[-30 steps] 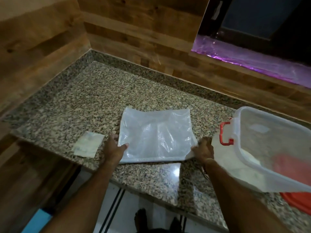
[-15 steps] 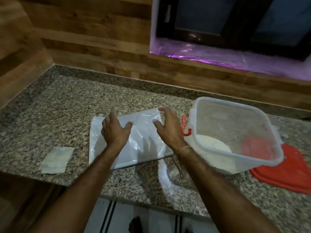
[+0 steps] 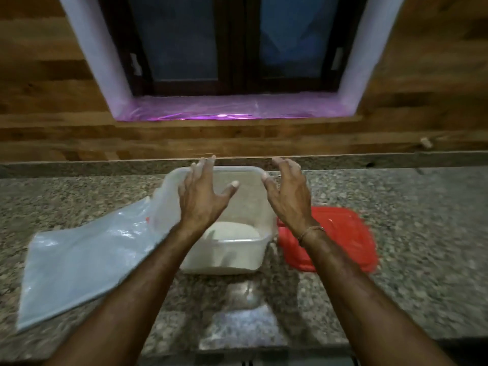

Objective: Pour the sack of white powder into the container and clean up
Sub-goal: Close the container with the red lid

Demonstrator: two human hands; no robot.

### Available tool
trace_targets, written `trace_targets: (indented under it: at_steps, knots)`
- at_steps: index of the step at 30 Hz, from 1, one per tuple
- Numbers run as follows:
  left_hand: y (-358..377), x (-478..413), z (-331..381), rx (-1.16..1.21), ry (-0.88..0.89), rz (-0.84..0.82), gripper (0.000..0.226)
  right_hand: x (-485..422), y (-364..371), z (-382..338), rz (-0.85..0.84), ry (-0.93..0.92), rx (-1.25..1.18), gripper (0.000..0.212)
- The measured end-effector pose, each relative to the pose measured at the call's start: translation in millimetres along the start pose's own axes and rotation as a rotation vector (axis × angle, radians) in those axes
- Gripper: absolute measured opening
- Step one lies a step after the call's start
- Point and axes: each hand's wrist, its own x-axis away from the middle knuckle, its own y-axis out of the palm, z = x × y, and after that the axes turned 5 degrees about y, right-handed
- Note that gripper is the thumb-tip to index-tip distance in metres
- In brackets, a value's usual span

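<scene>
**Q:** Where are the hands?

**A:** Both reach forward over a clear plastic container [image 3: 224, 260] on a speckled granite counter [image 3: 409, 220]. The left hand [image 3: 203, 199] hovers over the container's left half, fingers straight and spread wide. The right hand [image 3: 289, 196] is above its right rim, with loosely bent fingers. Neither grasps anything. The fingertips [image 3: 234, 184] look dusted white. I cannot tell whether any finger touches the rim (motion blur softens the edges).

**Q:** And the powder?

**A:** A mound of white powder [image 3: 232, 231] lies inside the container, against its near wall. The container stands upright and uncovered at the centre of the view.

**Q:** What about the sack?

**A:** The sack [image 3: 79, 265], translucent and flat, lies on the counter to the left. Its right edge rises against the container's left wall.

**Q:** Anything else nearby?

**A:** A red lid [image 3: 343, 233] lies flat just beside the container's right side, partly hidden by the right forearm. A thin thread bracelet [image 3: 310, 231] circles that wrist. Behind the counter are a wood-panelled wall [image 3: 39, 75] and a dark window [image 3: 237, 48], with a purple-lit sill [image 3: 224, 109].
</scene>
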Motion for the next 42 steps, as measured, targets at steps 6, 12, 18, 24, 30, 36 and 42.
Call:
trace_targets:
  at_steps: [6, 12, 18, 24, 30, 36, 42]
  knots:
    - [85, 3, 80, -0.016, 0.085, -0.27, 0.094, -16, -49, 129, -0.062, 0.226, 0.142, 0.058]
    - [118, 2, 91, -0.021, 0.003, -0.268, 0.087, 1, -59, 244, -0.278, 0.647, 0.307, 0.082]
    - [122, 2, 90, -0.104, 0.014, -0.228, 0.094, 10, -41, 273, -0.348, 0.744, 0.341, 0.107]
    - [122, 1, 91, -0.135, 0.032, -0.222, 0.093, 9, -23, 264, -0.392, 0.746, 0.231, 0.122]
    - [122, 2, 93, -0.133, 0.022, -0.225, 0.094, 2, -23, 264, -0.341, 0.8, 0.12, 0.112]
    - [121, 0, 92, -0.122, 0.001, -0.203, 0.093, -8, -38, 278, -0.217, 1.086, -0.734, 0.059]
    - [118, 1, 94, -0.107, -0.014, -0.224, 0.093, -20, -76, 294, -0.041, 1.038, -1.049, 0.043]
